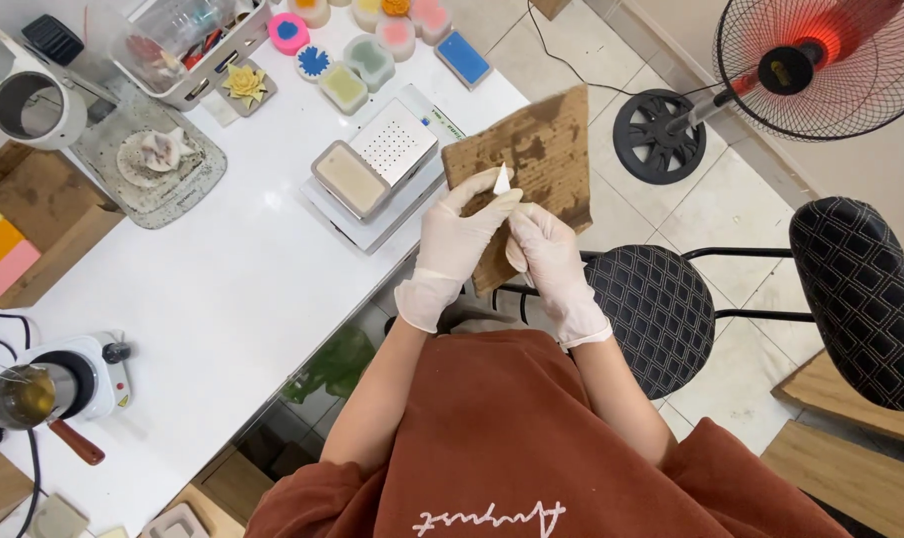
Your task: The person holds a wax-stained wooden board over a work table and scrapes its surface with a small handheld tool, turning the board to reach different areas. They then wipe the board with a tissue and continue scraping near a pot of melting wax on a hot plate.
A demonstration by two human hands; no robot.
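Head view: our gloved left hand (pixel 459 231) and right hand (pixel 544 244) met over cardboard sheet (pixel 537 159), fingers closed together on small white piece (pixel 502 180). Sheet sat tilted right behind grip, table edge (pixel 273 299) just left. Scale (pixel 377 174) near, left of grip; stool (pixel 661 304) below right.

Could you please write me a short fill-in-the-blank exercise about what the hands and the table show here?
1. Both hands, left hand and right hand, wear thin white ____.
2. Together they hold a small white piece in front of a brown sheet of ____.
3. The standing fan has a hub glowing ____.
4. The small pot on the white table sits on a white ____.

Missing words: gloves; cardboard; red; hotplate
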